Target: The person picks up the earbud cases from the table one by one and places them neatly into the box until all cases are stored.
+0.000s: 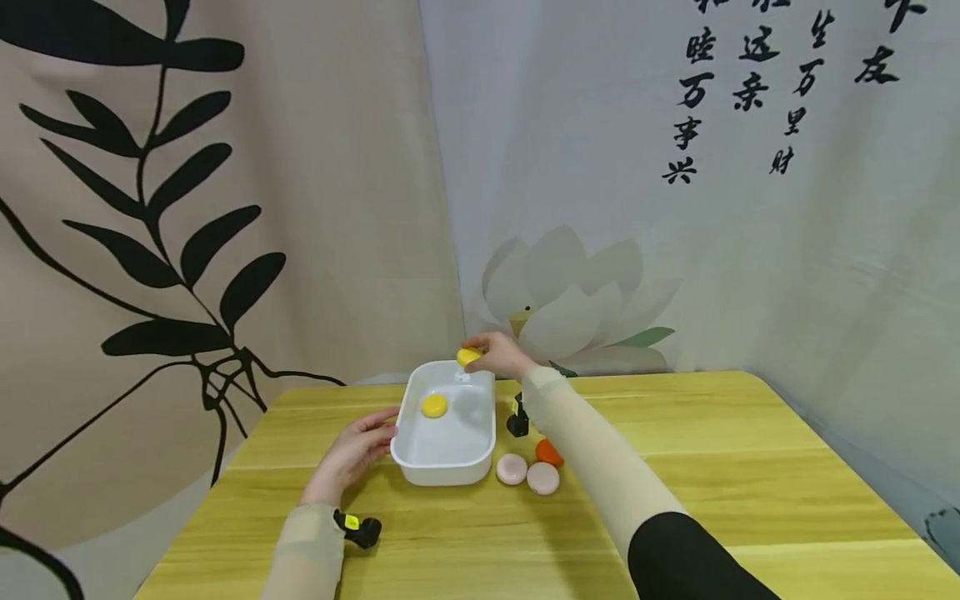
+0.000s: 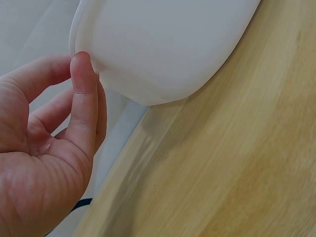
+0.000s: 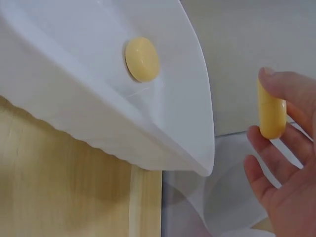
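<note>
A white rectangular tub (image 1: 442, 467) stands on the table, with one yellow round disc (image 1: 434, 406) lying flat on its floor. My left hand (image 1: 358, 446) is at the tub's left side; its thumb and bent fingers (image 2: 83, 74) pinch the rim. Over the far right corner of the tub, my right hand (image 1: 501, 354) holds a second yellow disc (image 3: 271, 111) between thumb and fingers. That disc is thick with rounded edges, and it stands on edge in the right wrist view, apart from the tub.
Right of the tub lie two pale pink discs (image 1: 512, 469) and an orange disc (image 1: 549, 452), partly beneath the right sleeve (image 1: 600, 458). The wooden table (image 1: 750, 467) ends just behind the tub, before a printed curtain (image 1: 360, 208).
</note>
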Demonstrator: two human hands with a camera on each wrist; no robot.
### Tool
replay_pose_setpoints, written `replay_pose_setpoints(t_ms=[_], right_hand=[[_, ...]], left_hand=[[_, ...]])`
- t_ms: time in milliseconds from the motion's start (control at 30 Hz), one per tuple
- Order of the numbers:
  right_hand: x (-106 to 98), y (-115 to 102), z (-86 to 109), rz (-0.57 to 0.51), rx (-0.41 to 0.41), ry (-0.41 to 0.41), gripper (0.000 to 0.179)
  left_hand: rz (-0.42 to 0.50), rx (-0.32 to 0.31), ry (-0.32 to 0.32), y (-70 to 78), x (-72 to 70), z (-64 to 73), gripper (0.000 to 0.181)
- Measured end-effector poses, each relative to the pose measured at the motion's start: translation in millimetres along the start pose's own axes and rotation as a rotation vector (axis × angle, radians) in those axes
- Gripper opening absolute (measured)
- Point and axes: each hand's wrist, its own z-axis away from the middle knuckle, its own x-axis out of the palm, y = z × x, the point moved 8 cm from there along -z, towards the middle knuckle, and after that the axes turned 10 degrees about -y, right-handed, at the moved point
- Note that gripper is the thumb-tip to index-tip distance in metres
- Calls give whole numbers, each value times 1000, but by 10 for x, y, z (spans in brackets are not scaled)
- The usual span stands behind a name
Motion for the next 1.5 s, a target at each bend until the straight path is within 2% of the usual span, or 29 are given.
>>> replay_pose_setpoints(t_ms=[267,533,833,1500], right_hand=[[95,-27,-7,7,10,19,44],[166,-77,-72,14,-23,33,46],[187,-65,-91,2,-2,69,46],[335,-28,-104,36,31,56,45]], left_hand=[[1,-10,10,-4,1,4,51],[-3,-3,6,5,-6,13,51],[-14,7,7,-2,-6,8,51],[2,-16,13,-10,2,19,52]])
